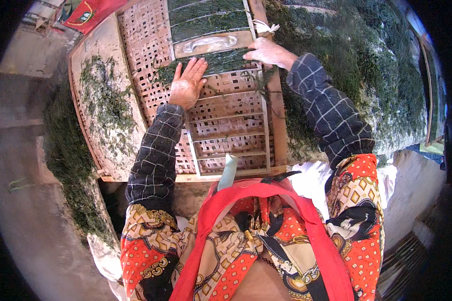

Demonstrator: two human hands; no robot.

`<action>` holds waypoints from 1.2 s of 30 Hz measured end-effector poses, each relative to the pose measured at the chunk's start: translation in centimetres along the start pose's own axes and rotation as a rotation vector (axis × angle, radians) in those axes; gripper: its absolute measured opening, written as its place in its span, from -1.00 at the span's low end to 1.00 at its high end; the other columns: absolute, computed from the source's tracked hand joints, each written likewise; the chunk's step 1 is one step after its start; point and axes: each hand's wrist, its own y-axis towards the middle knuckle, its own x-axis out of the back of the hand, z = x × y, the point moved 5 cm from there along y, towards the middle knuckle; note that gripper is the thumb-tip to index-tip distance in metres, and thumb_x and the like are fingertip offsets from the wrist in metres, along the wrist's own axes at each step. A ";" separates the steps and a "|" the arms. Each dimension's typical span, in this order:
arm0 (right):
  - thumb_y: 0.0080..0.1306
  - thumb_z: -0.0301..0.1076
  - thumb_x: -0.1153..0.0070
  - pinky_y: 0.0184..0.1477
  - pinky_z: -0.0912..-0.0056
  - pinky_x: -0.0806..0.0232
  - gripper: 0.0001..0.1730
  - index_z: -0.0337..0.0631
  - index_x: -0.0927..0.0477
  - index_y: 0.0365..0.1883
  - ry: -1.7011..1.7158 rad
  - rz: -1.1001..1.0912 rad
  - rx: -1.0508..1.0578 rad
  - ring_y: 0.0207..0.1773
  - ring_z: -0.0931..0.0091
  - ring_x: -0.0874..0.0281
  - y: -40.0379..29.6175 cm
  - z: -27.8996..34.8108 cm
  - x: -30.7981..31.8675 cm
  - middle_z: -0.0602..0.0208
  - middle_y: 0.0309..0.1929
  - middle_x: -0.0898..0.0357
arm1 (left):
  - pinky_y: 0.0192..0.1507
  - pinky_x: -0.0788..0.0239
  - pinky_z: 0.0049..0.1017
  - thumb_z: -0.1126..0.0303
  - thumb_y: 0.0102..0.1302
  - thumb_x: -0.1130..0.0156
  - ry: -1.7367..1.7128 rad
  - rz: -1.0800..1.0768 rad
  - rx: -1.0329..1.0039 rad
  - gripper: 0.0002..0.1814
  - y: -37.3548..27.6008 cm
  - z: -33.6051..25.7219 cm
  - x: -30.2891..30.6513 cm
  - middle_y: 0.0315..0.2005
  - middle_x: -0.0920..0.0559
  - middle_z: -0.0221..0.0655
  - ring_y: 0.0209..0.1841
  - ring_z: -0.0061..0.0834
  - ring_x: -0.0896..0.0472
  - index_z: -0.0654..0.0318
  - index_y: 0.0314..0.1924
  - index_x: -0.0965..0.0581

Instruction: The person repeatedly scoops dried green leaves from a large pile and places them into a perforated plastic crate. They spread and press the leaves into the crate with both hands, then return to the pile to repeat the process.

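Green leafy material (226, 61), probably tea leaves, fills the upper slots of a slatted frame (267, 131) lying on a woven lattice mat. My left hand (188, 81) rests with fingers spread at the left edge of the leafy strip just below a wooden bar. That bar (211, 44) spans the frame and carries a metal handle. At the strip's right end, my right hand (267, 52) has its fingers bent over the frame's right side, near a white tie (265, 27); whether it pinches anything I cannot tell. The lower slots show bare lattice (229, 126).
Left of the lattice, a pale board (109, 113) bears scattered green bits. A large mound of green material (361, 75) lies right of the wooden rail (277, 113). A pale strip-like object (228, 171) sticks up near my red apron. Upper left is a red bag (94, 15).
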 end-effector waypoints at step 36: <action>0.00 -0.41 -0.23 0.14 0.24 -0.29 -0.31 -0.24 -0.36 0.17 -0.266 -0.321 0.603 0.14 0.16 -0.38 7.9 18.0 -21.4 0.04 0.05 -0.42 | 0.17 -0.23 -0.24 0.55 -0.10 -0.22 -0.180 -0.261 0.511 -0.34 -11.1 12.4 3.9 0.06 -0.46 -0.05 0.11 0.00 -0.37 0.18 0.14 -0.43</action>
